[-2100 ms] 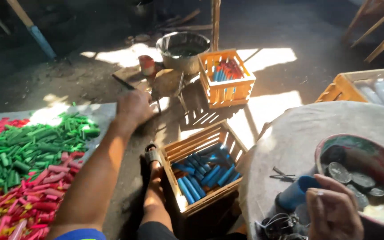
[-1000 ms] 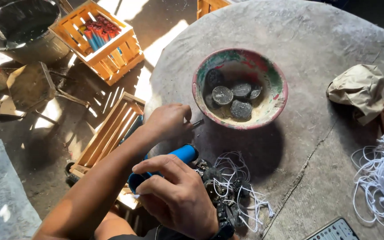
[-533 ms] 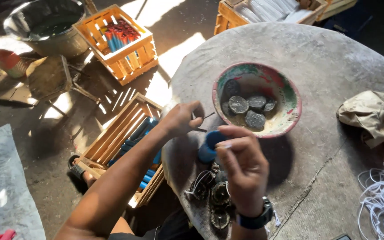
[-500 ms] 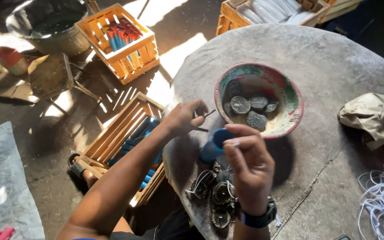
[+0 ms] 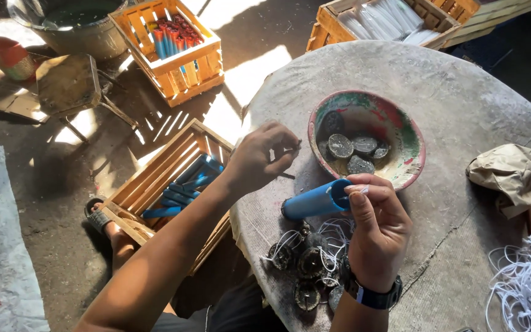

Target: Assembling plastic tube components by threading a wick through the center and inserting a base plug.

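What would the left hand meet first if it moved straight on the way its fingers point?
Probably the rim of the round painted bowl; the left hand points right toward it, though depth is unclear.

Bowl (image 5: 410, 144) blocks ahead; bare table (image 5: 462, 92) beyond (right side cluttered).

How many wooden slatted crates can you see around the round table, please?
3: one wooden slatted crate beside the table's left edge, one at upper left, one at the top edge, partly cut off. Others may lie outside the view.
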